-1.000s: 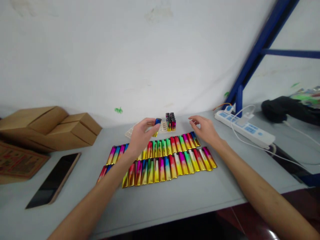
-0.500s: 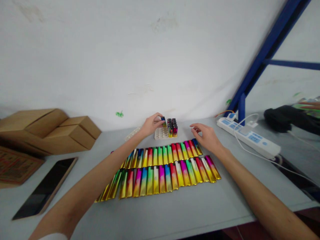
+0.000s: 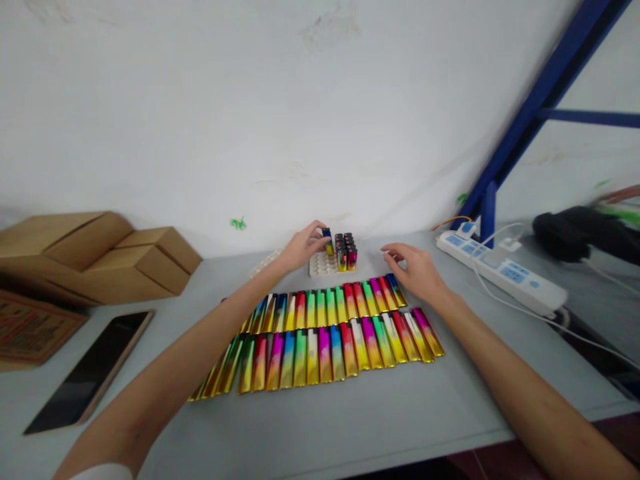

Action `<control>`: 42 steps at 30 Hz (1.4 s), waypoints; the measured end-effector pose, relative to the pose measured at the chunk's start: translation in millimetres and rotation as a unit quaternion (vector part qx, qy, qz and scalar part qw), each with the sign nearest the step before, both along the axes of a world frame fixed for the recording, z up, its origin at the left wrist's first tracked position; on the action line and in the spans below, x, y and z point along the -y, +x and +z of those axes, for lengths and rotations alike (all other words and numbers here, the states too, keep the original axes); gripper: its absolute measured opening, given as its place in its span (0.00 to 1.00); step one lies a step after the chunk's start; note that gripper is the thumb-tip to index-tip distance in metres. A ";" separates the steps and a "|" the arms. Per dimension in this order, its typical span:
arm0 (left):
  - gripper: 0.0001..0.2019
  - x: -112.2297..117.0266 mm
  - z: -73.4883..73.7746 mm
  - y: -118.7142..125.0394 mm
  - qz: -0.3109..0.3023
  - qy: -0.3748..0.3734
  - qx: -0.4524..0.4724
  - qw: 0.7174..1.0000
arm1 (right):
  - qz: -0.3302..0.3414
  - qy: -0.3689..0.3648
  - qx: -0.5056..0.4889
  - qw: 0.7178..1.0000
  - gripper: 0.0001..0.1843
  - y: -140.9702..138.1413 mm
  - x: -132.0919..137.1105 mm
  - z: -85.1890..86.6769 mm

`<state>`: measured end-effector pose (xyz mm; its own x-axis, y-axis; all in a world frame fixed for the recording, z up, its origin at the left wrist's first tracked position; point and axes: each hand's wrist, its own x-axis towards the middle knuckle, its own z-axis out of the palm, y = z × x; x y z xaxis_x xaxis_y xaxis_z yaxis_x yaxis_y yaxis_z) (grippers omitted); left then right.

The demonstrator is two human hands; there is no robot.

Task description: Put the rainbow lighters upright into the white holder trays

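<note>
Between the thumb and fingers of my left hand (image 3: 304, 247) is an upright lighter (image 3: 328, 242), blue at the top and gold below. It is at the white holed tray (image 3: 323, 267); whether its base sits in a hole I cannot tell. Several standing lighters (image 3: 347, 252) fill the tray's right side. My right hand (image 3: 413, 270) hovers beyond the right end of the rows, fingers curved and apart, holding nothing. Two rows of shiny multicoloured lighters lie on the table, a back row (image 3: 320, 308) and a front row (image 3: 313, 357). My left forearm hides their left ends.
Cardboard boxes (image 3: 100, 260) and a dark phone-like slab (image 3: 90, 370) are on the left. A white power strip (image 3: 500, 270) with cables lies at the right, by a blue metal frame (image 3: 530, 100). Behind the grey table (image 3: 400, 413) rises a white wall (image 3: 300, 120).
My left hand and its lighter have shifted very slightly at the tray. The right hand stays nearly in place. The whole view has moved a little.
</note>
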<state>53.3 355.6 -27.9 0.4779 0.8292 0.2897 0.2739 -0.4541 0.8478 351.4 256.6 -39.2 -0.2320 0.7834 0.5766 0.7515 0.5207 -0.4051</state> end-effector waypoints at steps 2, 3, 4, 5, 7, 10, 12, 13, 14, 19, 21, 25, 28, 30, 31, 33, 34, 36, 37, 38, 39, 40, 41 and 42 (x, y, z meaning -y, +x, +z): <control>0.17 3.1 1.0 1.9 0.005 0.014 -0.019 1.000 | -0.002 -0.007 0.002 1.000 0.11 0.2 0.2 0.4; 0.16 4.6 1.8 2.6 0.007 0.021 -0.033 0.999 | -0.003 -0.010 0.003 1.000 0.11 0.4 0.2 0.5; 0.16 6.0 2.8 3.1 0.009 0.028 -0.047 0.998 | -0.005 -0.013 0.003 1.000 0.11 0.6 0.1 0.5; 0.16 7.1 3.8 3.2 0.010 0.034 -0.059 0.998 | -0.006 -0.014 0.002 1.000 0.12 0.8 -0.2 0.3; 0.16 8.2 5.1 2.5 0.010 0.040 -0.071 0.997 | -0.006 -0.015 -0.003 1.000 0.12 1.4 -1.0 0.0; 0.17 6.6 4.7 0.6 0.014 0.032 -0.057 0.998 | -0.005 -0.020 -0.002 1.000 0.12 3.2 -2.2 1.0; 0.19 4.7 3.7 -0.3 0.020 0.013 -0.042 0.999 | -0.003 -0.033 0.011 0.999 0.12 6.0 -1.8 4.3; 0.20 4.3 3.7 -0.7 0.020 -0.001 -0.037 0.999 | 0.002 -0.044 0.022 0.999 0.12 8.0 -1.1 6.7; 0.21 4.7 4.2 -1.1 0.020 -0.017 -0.033 0.999 | 0.012 -0.059 0.034 0.998 0.11 10.3 0.1 9.5; 0.25 30.4 19.0 -6.8 0.077 -0.005 -0.027 0.997 | 0.084 -0.168 0.076 0.979 0.12 23.0 7.6 21.0; 0.23 52.1 28.0 -10.4 0.118 0.026 -0.036 0.992 | 0.096 -0.193 0.082 0.973 0.14 26.4 9.6 22.2; 0.22 102.7 40.8 -17.8 0.125 0.017 -0.033 0.992 | 0.103 -0.209 0.086 0.969 0.16 29.5 10.3 21.7; 0.20 136.1 42.4 -22.1 0.115 -0.009 -0.023 0.993 | 0.103 -0.213 0.100 0.966 0.16 30.9 9.3 20.7; 0.19 152.5 40.3 -23.1 0.109 -0.023 -0.012 0.994 | 0.095 -0.215 0.101 0.967 0.15 32.4 8.2 19.1; 0.18 158.8 38.8 -22.9 0.108 -0.026 -0.004 0.994 | 0.091 -0.215 0.099 0.967 0.14 33.4 7.5 17.9; 0.17 167.8 35.7 -21.2 0.108 -0.028 0.008 0.994 | 0.088 -0.214 0.092 0.968 0.12 35.5 5.8 15.1; 0.16 170.8 34.4 -19.9 0.107 -0.028 0.011 0.994 | 0.089 -0.216 0.087 0.968 0.11 36.4 4.9 13.8; 0.15 175.1 32.4 -17.2 0.096 -0.031 0.009 0.995 | 0.090 -0.226 0.072 0.967 0.10 37.6 3.4 11.9; 0.14 176.8 31.6 -16.1 0.089 -0.032 0.005 0.996 | 0.086 -0.232 0.066 0.967 0.10 37.9 3.0 11.7; 0.14 178.2 31.0 -15.2 0.084 -0.033 0.001 0.996 | 0.079 -0.233 0.061 0.967 0.10 38.0 3.0 12.1; 0.13 179.7 30.5 -14.6 0.083 -0.033 -0.003 0.996 | 0.070 -0.229 0.060 0.969 0.10 38.0 3.3 13.0; 0.13 181.1 30.0 -14.2 0.083 -0.033 -0.006 0.996 | 0.058 -0.221 0.064 0.971 0.11 37.8 4.0 14.4; 0.13 182.5 29.5 -14.0 0.084 -0.033 -0.008 0.996 | 0.044 -0.212 0.073 0.974 0.12 37.4 5.1 16.1; 0.13 184.1 29.1 -13.7 0.085 -0.033 -0.009 0.996 | 0.030 -0.205 0.087 0.974 0.14 37.0 6.3 17.9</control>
<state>39.6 171.6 1.2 0.3336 0.9155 0.2246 0.3575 -0.3434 0.8685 388.4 250.3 -21.3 -0.3511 0.9217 0.1648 0.8006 0.3868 -0.4576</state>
